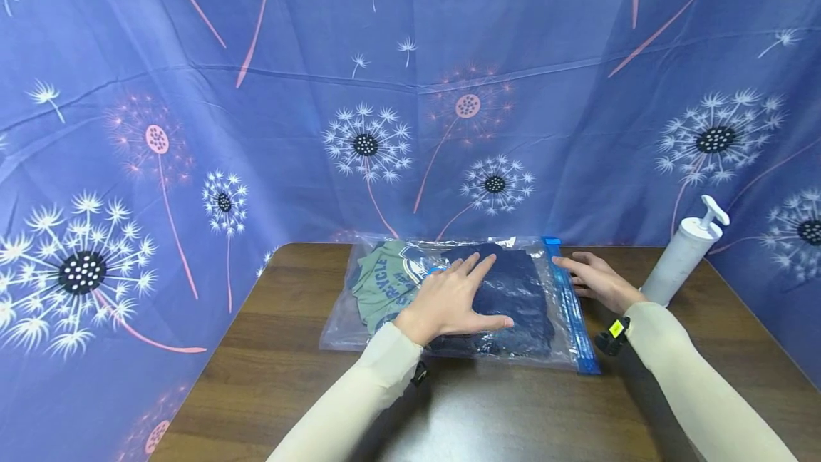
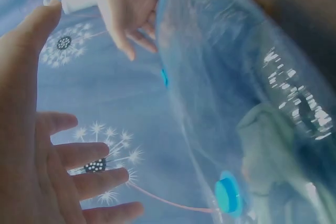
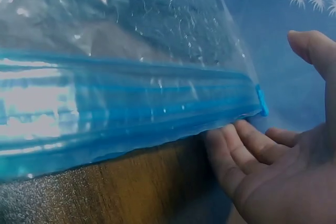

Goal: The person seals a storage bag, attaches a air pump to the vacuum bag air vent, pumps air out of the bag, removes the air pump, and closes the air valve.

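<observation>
A clear plastic storage bag [image 1: 336,334] lies flat on the table, with a folded green printed garment [image 1: 381,284] and a dark navy garment [image 1: 519,298] inside. My left hand [image 1: 445,301] is spread above the middle of the bag, thumb apart; contact is unclear. My right hand [image 1: 599,280] is at the bag's blue zip strip [image 1: 573,312]. In the right wrist view its loosely bent fingers [image 3: 249,145] reach the strip's edge near a small blue slider [image 3: 262,100], thumb raised away. A round blue valve cap [image 2: 227,195] shows in the left wrist view.
A white hand pump [image 1: 681,259] with a T-shaped handle stands tilted in view on the right of the wooden table [image 1: 276,376], beyond my right wrist. A blue dandelion-print cloth [image 1: 410,41] hangs behind the table and along its sides.
</observation>
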A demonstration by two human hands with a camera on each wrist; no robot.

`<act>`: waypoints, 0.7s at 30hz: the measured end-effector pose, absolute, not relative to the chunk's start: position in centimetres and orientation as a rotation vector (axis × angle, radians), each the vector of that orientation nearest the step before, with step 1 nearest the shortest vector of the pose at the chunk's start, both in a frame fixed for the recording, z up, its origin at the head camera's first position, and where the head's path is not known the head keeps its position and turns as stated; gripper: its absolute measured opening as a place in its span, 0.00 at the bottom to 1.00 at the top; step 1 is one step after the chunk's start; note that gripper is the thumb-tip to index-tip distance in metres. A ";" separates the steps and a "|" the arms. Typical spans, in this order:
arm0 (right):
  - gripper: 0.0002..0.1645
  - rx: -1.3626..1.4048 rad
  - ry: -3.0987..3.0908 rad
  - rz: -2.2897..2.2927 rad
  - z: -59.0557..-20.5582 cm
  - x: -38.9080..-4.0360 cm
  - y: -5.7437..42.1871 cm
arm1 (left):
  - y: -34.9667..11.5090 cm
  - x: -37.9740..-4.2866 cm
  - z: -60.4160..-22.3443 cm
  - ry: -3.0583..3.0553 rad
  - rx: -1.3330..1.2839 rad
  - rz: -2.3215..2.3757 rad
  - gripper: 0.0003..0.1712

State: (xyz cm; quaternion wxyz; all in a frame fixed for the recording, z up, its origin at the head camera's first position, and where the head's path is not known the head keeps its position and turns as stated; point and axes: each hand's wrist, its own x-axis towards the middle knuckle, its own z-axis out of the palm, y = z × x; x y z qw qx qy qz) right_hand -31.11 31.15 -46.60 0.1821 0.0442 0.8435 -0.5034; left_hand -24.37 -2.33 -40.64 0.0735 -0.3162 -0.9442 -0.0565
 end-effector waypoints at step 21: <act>0.39 0.095 2.231 -1.595 -48.7 -27.8 30.1 | -2.0 -25.1 -41.2 -2.872 -0.954 -0.100 0.68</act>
